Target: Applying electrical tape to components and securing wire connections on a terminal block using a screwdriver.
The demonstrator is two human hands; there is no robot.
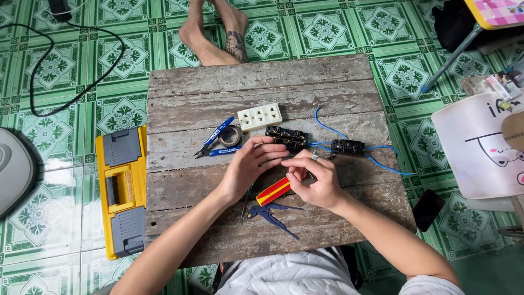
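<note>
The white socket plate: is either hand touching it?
No: the white socket plate lies apart on the wooden board, beyond both hands.

Small colourful packets (501, 84) at right edge; dark phone screen (427, 209) on floor.

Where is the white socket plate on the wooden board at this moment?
In the head view, the white socket plate lies near the middle of the wooden board, beyond both hands, just right of the tape roll and just above the black socket base.

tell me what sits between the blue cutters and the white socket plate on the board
In the head view, a roll of tape lies between the blue-handled cutters and the white socket plate, touching the cutters' handles.
</note>
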